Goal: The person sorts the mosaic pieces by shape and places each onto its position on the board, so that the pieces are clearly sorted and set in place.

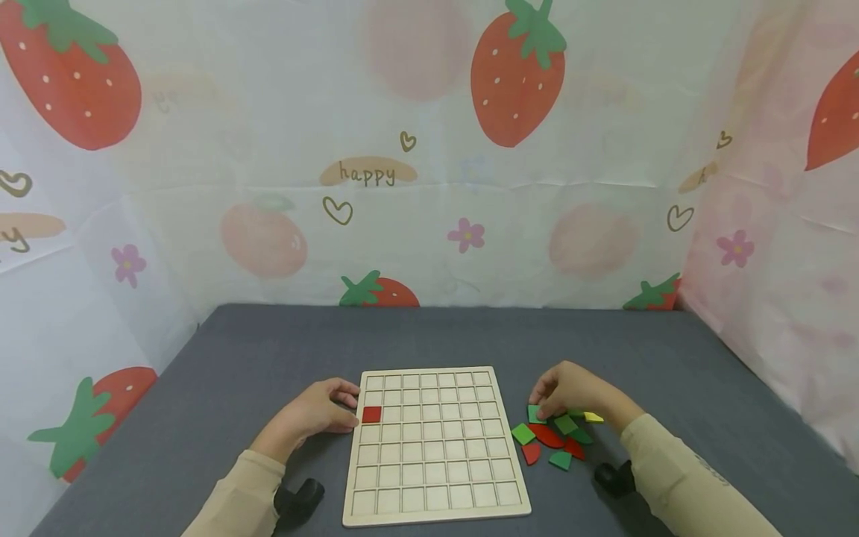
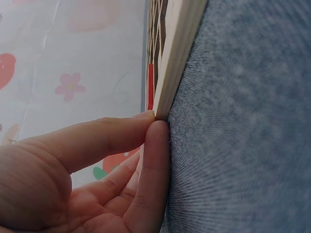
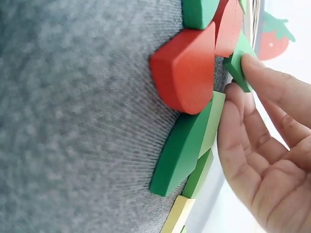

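Observation:
A pale wooden grid board point(image 1: 439, 447) lies on the grey cloth, a red square tile point(image 1: 372, 415) in a cell of its leftmost column. At the board's left edge is my left hand point(image 1: 315, 412); in the left wrist view its thumb and a finger pinch that edge near the red tile. Over the loose pieces to the right of the board, my right hand point(image 1: 576, 389) pinches a green tile point(image 3: 241, 60) between thumb and finger. The right wrist view shows this tile tilted beside a red piece point(image 3: 187, 70) with a rounded side.
Several red, green and yellow flat pieces lie close together right of the board, among them a light green square point(image 1: 523, 433), a red piece point(image 1: 531, 453) and a yellow piece point(image 1: 593, 418). A strawberry-print curtain point(image 1: 429, 186) hangs behind the table point(image 1: 302, 335).

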{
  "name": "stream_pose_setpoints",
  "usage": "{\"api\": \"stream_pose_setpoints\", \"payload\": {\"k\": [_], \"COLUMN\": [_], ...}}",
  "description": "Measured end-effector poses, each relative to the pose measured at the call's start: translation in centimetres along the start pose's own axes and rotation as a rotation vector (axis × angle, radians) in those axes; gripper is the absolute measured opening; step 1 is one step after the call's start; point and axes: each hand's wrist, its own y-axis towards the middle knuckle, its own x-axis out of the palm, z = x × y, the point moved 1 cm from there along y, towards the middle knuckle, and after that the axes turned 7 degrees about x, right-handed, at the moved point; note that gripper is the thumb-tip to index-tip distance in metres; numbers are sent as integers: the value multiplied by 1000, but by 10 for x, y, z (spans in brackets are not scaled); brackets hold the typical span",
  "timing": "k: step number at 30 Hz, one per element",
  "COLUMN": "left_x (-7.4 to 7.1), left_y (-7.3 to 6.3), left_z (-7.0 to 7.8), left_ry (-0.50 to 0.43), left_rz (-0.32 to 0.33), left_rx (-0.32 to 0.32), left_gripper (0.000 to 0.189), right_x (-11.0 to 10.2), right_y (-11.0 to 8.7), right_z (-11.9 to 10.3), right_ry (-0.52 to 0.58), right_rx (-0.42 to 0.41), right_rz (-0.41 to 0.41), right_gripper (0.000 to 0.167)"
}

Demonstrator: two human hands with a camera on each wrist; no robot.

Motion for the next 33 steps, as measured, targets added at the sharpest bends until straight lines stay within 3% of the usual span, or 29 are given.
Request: {"api": "stream_pose_setpoints", "payload": {"k": [17,33], "left_x": [0,1], "left_y": [0,0], "left_z": [-1,-1], "left_ry": [-13,-25], "left_rz": [9,14], "left_rx": [-7,-1], "left_gripper": [52,51], "right_x": [-1,21], "right_y": [0,18], "right_z": [-15,-51], "right_ry": [12,85], "right_rx": [-10,-44], "right_rz": [37,21], "right_gripper": [14,16]}}
